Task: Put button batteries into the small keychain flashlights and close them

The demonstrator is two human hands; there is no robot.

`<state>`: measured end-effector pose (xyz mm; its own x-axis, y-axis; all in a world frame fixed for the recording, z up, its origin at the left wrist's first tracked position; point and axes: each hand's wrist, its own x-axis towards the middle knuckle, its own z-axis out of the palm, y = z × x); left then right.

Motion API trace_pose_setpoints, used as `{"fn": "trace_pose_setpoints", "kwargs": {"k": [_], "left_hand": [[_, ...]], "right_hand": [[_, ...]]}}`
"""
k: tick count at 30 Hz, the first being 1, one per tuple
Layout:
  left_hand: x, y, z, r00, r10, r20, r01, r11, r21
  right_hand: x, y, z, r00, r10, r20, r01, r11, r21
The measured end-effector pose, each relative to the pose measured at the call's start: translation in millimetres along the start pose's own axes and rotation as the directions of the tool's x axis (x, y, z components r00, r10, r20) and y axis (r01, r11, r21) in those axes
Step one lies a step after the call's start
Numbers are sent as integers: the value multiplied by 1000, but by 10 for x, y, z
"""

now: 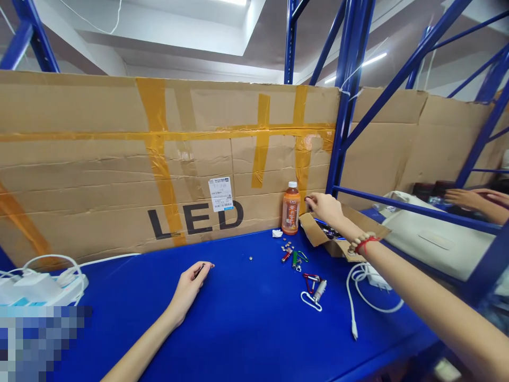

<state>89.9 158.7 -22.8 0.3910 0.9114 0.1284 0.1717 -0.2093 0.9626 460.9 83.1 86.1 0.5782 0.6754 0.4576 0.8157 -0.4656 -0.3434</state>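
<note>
My left hand (190, 287) rests on the blue tabletop (238, 323), its fingers curled round a small dark slender object whose tip shows at the fingertips. My right hand (324, 206) reaches far forward over an open cardboard box (341, 233), fingers pinched on something small and dark I cannot make out. A beaded and red-cord bracelet (362, 243) sits on that wrist. An orange drink bottle (291, 208) stands just left of the right hand. Several small keychain lights and button cells (292, 254) lie scattered between the hands, with carabiner clips (313, 286) nearer me.
A tall taped cardboard wall marked LED (167, 159) backs the table. A white power strip with chargers (43, 284) sits at left, a white cable and charger (368, 281) at right. Blue rack posts (350, 95) rise at right; another person's hands (475, 199) work beyond a white bag (433, 233).
</note>
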Motion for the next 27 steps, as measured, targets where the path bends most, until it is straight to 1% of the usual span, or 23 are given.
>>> {"fn": "trace_pose_setpoints", "kwargs": {"k": [2,5,7,9,11,13,15,18,19,21,23,24,25,27], "left_hand": [[-6,1,-4,1000,16,2,-16,1000,-6],[-32,14,-8,999,52,3,-52,998,24],[-64,33,-3,997,81,20,-81,996,46],[-108,57,11,994,96,47,-99,994,56],[-155,80,32,993,87,84,-90,995,34],[-197,99,55,992,53,115,-52,999,-16],[-225,111,72,989,9,150,3,997,-82],[-231,127,85,978,-32,206,79,971,-224],[-226,135,85,974,-41,222,104,954,-280],[-212,156,83,966,-65,252,162,908,-387],[-203,175,79,956,-87,279,215,855,-471],[-201,180,78,953,-92,288,233,831,-505],[-201,181,79,950,-94,298,247,810,-532],[-204,169,84,945,-106,309,274,772,-573]], "right_hand": [[-128,-264,-21,996,-54,65,43,986,162],[-391,-648,25,961,-167,221,58,901,430],[-593,-876,99,922,-225,314,1,814,581],[-792,-1067,201,879,-261,400,-118,692,712],[-965,-1210,322,846,-282,452,-212,601,771],[-1098,-1307,447,818,-297,492,-284,536,795],[-1189,-1365,551,791,-311,528,-341,493,801],[-1288,-1419,634,750,-349,562,-380,468,798],[-1323,-1437,643,742,-375,557,-369,464,805],[-1404,-1478,647,748,-446,492,-284,454,844],[-1489,-1528,650,780,-539,318,-77,422,903],[-1526,-1554,656,785,-568,248,0,401,916],[-1557,-1579,666,788,-584,195,55,383,922],[-1593,-1623,696,798,-586,144,100,364,926]]}}
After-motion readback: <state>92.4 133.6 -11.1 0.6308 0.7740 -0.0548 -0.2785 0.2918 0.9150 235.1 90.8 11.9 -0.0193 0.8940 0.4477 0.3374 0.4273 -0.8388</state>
